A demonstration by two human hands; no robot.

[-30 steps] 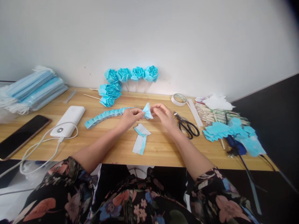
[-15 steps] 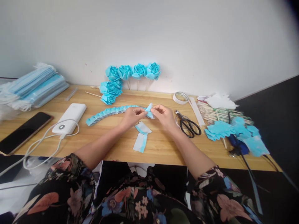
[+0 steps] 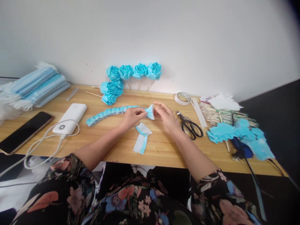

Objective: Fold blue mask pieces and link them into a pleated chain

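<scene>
Between thumb and fingers my left hand (image 3: 134,117) pinches a small folded piece of blue-and-white fabric (image 3: 150,112), now cone-like in shape. Just to its right my right hand (image 3: 166,115) has its fingers apart, close to the piece's white edge; whether a fingertip touches it I cannot tell. Below the hands two flat blue-and-white fabric pieces (image 3: 140,143) lie overlapping on the table. A curved row of folded blue pieces (image 3: 105,114) stretches leftward from behind my left hand.
Blue fabric roses (image 3: 140,71) on sticks lean on the wall. Face masks (image 3: 39,87), a power bank (image 3: 70,118) with cable and a phone (image 3: 27,132) lie left. To the right are a tape roll (image 3: 182,98), black-handled scissors (image 3: 191,126), sticks (image 3: 217,114) and blue fabric (image 3: 222,132).
My right hand has let go of the folded piece and opened its fingers beside it. The piece stays in my left hand and looks more cone-like. The view has shifted slightly.
</scene>
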